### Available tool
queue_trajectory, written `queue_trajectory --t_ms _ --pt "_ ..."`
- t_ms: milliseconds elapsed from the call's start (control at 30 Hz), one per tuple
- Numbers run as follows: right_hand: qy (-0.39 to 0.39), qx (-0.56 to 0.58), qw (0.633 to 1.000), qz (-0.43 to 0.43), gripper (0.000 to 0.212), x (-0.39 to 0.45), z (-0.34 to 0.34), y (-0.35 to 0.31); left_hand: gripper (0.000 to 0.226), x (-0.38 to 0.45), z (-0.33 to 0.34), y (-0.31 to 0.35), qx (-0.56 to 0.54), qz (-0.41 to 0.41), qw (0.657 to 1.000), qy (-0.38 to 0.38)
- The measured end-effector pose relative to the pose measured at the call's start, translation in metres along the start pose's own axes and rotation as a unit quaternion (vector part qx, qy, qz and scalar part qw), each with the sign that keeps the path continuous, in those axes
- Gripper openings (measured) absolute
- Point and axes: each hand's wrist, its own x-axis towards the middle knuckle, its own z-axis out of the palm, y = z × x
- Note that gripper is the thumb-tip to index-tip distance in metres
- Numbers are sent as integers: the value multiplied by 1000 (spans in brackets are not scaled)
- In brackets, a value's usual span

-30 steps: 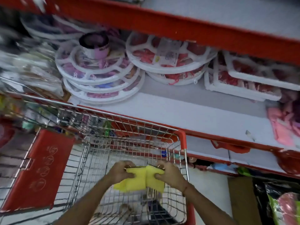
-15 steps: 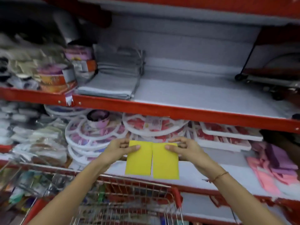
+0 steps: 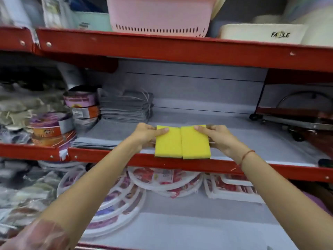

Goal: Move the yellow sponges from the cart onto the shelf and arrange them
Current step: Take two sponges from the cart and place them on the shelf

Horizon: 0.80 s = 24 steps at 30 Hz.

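Note:
Two yellow sponges are held side by side at the front edge of the middle shelf [image 3: 270, 141]. My left hand [image 3: 146, 135] grips the left sponge [image 3: 167, 143] at its far left corner, thumb on top. The right sponge [image 3: 195, 143] is gripped the same way by my right hand [image 3: 219, 138]. Their near ends overhang the shelf's red lip [image 3: 126, 159]. Whether they rest on the shelf surface I cannot tell. A dark underside shows along their front edges. The cart is out of view.
A stack of grey cloths [image 3: 124, 107] and taped rolls [image 3: 81, 105] stand left of the sponges. A wheeled metal trolley [image 3: 297, 121] sits at the right. A pink basket [image 3: 158, 15] is on the shelf above. White round trays [image 3: 162, 179] fill the shelf below.
Both hands lifted the two sponges out of the cart and up to the middle shelf. The view has tilted upward, so the cart has dropped out of sight.

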Motion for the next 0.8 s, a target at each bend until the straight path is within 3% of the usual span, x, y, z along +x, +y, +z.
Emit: queue_trajectory --t_ms 200,367,467,533,600,700,800 --pt "67 22 995 68 36 56 -6 31 73 49 9 -16 38 -53 996 54" --pt "98 -22 991 90 60 77 -10 55 98 67 11 -33 88 -56 993 49" --pt "78 -101 988 83 52 80 -13 59 83 59 12 -28 112 -49 991 53" --pt "73 -164 981 71 55 67 -10 51 52 55 10 -26 108 -45 992 50" --pt "91 -179 979 37 62 57 -7 46 37 49 4 -24 112 -22 992 57" --pt "109 -138 984 -42 46 27 8 39 39 31 -3 -28 105 35 992 56" --pt "124 -70 986 -88 17 -10 29 37 31 -6 2 -31 72 87 993 34"
